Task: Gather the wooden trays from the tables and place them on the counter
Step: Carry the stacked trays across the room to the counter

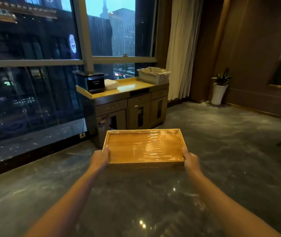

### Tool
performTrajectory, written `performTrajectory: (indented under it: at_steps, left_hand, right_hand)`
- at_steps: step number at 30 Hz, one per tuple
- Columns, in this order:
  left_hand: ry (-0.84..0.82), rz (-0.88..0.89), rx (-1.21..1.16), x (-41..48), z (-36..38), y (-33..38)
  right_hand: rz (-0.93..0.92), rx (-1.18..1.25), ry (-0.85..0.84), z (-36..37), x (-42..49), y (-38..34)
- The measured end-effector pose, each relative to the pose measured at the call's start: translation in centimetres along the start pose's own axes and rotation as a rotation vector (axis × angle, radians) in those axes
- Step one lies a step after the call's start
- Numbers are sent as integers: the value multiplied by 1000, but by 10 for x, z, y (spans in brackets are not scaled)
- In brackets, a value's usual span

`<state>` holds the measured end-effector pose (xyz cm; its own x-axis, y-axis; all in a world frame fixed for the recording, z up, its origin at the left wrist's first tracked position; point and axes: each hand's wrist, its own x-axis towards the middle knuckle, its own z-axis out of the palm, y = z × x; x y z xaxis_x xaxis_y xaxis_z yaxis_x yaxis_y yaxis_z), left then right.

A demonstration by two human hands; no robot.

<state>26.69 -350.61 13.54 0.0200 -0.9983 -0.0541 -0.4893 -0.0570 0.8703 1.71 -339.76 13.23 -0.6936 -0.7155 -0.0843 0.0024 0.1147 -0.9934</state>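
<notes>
A rectangular wooden tray point(143, 146) with a raised rim and a glossy inside is held level out in front of me, above the floor. My left hand point(99, 158) grips its left short side, thumb on the rim. My right hand point(191, 160) grips the right short side the same way. Ahead, against the window, stands the counter point(133, 87), a cabinet with a yellow top; the middle of that top is bare. The tray is well short of the counter.
On the counter stand a black box-shaped appliance point(94, 82) at the left, a white folded stack point(110, 84) beside it and a white basket point(153, 75) at the right. A potted plant point(220, 88) stands by the right wall. Glossy dark floor lies between me and the counter.
</notes>
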Motion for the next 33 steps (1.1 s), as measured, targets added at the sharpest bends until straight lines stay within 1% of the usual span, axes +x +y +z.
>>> performTrajectory:
  at_steps: [4,9,15,19,25,33]
  left_hand:
    - [19,3,-19,102,31,48]
    - [53,-21,21,226,86,86]
    - [91,-65,32,375,162,124]
    - [140,-100,37,472,197,160]
    - [197,-111,47,618,236,199]
    - [207,-147,16,839,292,229]
  right_hand:
    - [-11,-10,-1,33,106,-35]
    - [-29,13,-27,75,244,-46]
    - [-4,36,-137,130,428,-51]
    - [28,40,-214,171,545,-75]
    - [22,28,-281,243,692,-96]
    - [58,-6,-273,359,893,-112]
